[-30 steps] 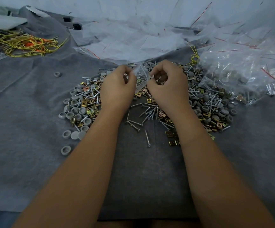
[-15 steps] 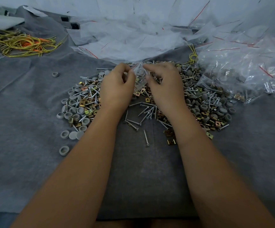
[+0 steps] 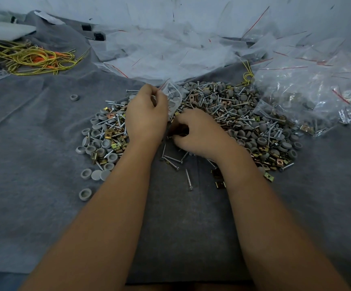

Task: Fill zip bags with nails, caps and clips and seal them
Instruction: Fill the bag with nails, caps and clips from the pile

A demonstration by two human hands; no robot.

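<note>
Pinching a clear bag (image 3: 173, 95), the left hand (image 3: 146, 118) holds it up; the right hand (image 3: 199, 133) curls its fingers into the nails (image 3: 229, 114); no readable writing.

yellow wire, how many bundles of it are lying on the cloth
2. A big tangle at the far left of the grey cloth, and a small loop at the far edge of the hardware pile. More may be hidden under the zip bags.
</note>
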